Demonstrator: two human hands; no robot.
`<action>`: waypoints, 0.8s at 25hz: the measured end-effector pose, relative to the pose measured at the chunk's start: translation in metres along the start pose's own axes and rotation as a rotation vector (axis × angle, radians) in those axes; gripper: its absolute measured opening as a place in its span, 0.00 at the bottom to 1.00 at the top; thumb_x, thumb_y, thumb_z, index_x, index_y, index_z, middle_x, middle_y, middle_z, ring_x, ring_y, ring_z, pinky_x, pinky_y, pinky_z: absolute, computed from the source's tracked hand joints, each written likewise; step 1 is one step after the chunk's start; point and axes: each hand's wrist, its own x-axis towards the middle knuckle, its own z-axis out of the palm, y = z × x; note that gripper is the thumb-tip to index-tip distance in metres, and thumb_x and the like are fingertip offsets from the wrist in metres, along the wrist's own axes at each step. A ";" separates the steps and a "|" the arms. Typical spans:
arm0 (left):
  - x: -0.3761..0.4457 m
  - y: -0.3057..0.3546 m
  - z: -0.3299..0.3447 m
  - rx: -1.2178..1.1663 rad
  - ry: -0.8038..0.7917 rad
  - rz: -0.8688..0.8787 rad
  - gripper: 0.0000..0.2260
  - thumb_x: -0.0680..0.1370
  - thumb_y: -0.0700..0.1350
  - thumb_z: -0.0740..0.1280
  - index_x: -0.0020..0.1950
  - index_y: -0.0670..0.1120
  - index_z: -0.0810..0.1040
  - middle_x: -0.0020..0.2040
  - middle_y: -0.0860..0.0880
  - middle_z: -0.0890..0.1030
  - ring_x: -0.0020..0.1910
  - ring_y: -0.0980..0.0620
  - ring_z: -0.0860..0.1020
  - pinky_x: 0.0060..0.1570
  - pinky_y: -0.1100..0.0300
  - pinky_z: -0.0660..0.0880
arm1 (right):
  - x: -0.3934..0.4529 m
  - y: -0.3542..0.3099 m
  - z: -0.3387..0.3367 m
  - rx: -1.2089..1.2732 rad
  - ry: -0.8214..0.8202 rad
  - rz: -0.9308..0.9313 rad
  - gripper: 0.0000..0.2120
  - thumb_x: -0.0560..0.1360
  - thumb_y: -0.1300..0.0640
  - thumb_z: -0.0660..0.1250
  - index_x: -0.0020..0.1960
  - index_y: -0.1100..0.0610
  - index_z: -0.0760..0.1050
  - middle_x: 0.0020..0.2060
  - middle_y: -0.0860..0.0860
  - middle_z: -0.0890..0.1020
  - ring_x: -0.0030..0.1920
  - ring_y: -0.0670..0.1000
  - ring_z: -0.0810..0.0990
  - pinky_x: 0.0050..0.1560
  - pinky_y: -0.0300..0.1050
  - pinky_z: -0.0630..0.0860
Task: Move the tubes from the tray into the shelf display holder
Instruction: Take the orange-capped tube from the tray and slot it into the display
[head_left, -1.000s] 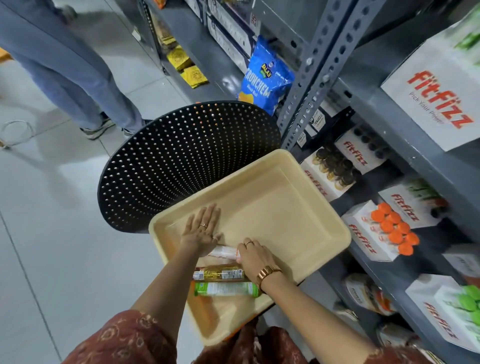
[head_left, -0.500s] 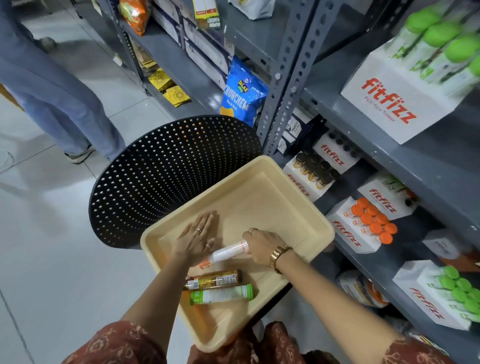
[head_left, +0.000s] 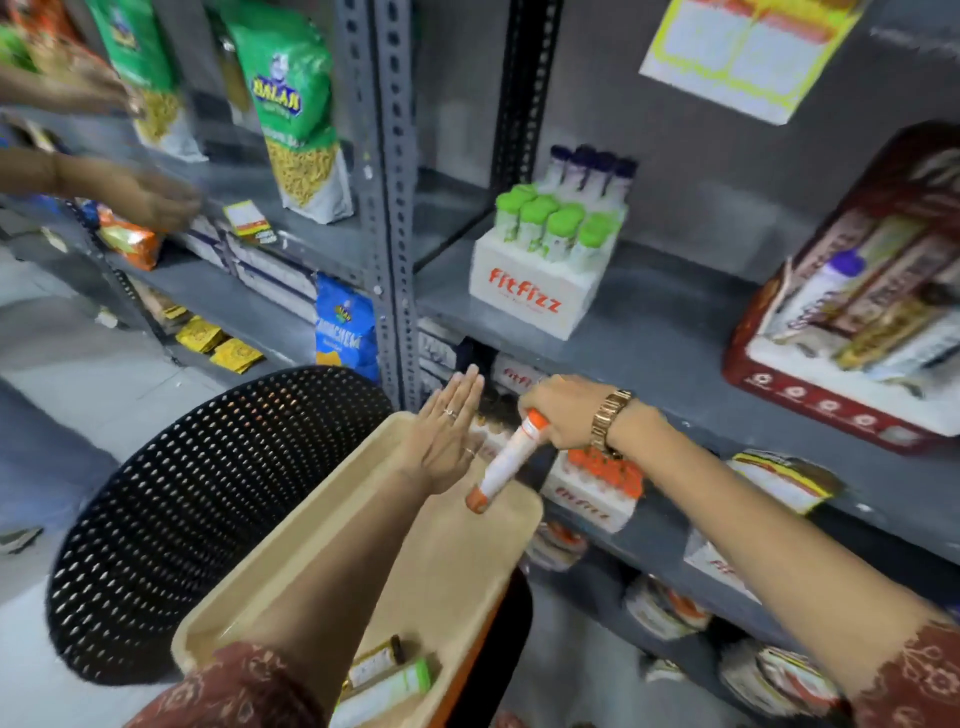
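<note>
Orange-capped, the white tube (head_left: 509, 460) hung clamped in the right hand (head_left: 563, 413) above the tray (head_left: 322, 551), long axis running seven to one o'clock, the orange-capped holder (head_left: 597, 486) at four o'clock, left hand (head_left: 444, 434) flat, empty.

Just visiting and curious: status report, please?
Right hand grips orange-capped tube, lifted over the tray. Left hand open, empty. Two tubes remain in tray. Nothing blocking.
</note>
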 end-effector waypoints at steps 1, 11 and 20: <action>0.014 0.016 -0.006 -0.009 0.023 0.028 0.29 0.81 0.48 0.54 0.74 0.42 0.41 0.77 0.43 0.44 0.77 0.45 0.44 0.75 0.53 0.44 | -0.014 0.010 -0.009 -0.010 0.024 0.032 0.11 0.72 0.60 0.65 0.54 0.59 0.76 0.52 0.60 0.81 0.54 0.60 0.78 0.50 0.49 0.75; 0.114 0.156 -0.008 -0.049 0.028 0.239 0.29 0.81 0.49 0.54 0.75 0.43 0.41 0.78 0.46 0.43 0.77 0.48 0.43 0.74 0.52 0.45 | -0.151 0.115 -0.052 0.026 0.171 0.360 0.12 0.71 0.62 0.66 0.54 0.58 0.77 0.52 0.57 0.81 0.55 0.59 0.77 0.53 0.48 0.74; 0.155 0.231 0.036 -0.087 -0.110 0.180 0.28 0.82 0.50 0.50 0.75 0.41 0.41 0.78 0.45 0.42 0.76 0.47 0.42 0.75 0.51 0.44 | -0.218 0.200 -0.040 0.156 0.208 0.653 0.15 0.71 0.59 0.65 0.57 0.59 0.78 0.52 0.60 0.82 0.52 0.61 0.79 0.53 0.53 0.79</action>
